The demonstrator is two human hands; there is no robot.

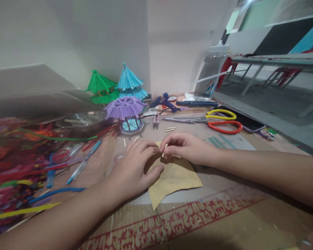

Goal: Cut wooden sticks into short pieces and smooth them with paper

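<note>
My right hand (186, 147) pinches a short pale wooden stick (165, 150) between thumb and fingers, just above a tan, rough-edged sheet (177, 178) that looks like sandpaper. Across the sheet's left side lies my left hand (142, 158), its thumb apart from the bent fingers and nothing visible in it. Its fingertips come close to the stick; whether they touch it I cannot tell. More short sticks (170, 129) lie beyond my hands. Behind them stands a small model pavilion with a purple roof (125, 107), beside a blue one (130, 81) and a green one (101, 85).
Scissors (224, 121), thread snips (156, 121), a glue gun (165, 102) and a phone (243, 119) sit toward the back. On the left are a blurred heap of colourful pipe cleaners (13, 166), a pen (84, 161) and a clear bowl (82, 119). A plastic container (211, 74) stands at the back right.
</note>
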